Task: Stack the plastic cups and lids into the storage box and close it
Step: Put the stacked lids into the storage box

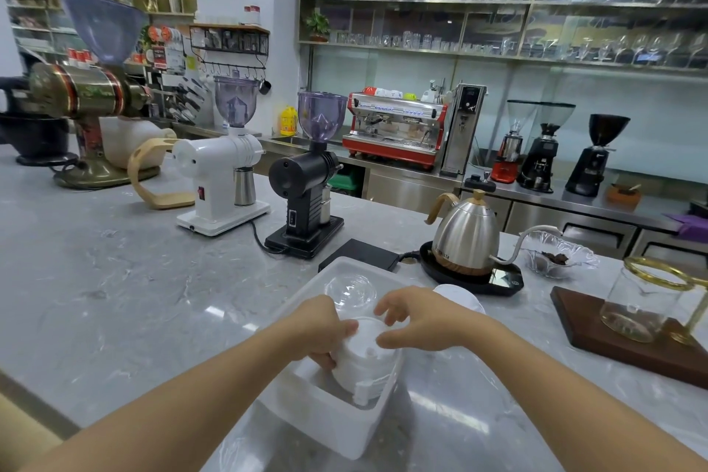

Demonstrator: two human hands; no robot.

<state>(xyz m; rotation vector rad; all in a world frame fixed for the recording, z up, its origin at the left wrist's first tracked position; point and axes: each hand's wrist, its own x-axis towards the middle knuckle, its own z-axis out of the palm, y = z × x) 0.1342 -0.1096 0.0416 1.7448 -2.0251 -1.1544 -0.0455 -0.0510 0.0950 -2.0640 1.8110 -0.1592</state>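
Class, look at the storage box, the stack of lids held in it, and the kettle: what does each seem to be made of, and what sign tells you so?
Storage box: probably plastic, milky white and matt; its walls look faintly translucent.
Stack of lids: likely thin white plastic; fine layered rims show at the edge.
Kettle: seemingly polished steel, mirroring the room; its handle looks wooden.
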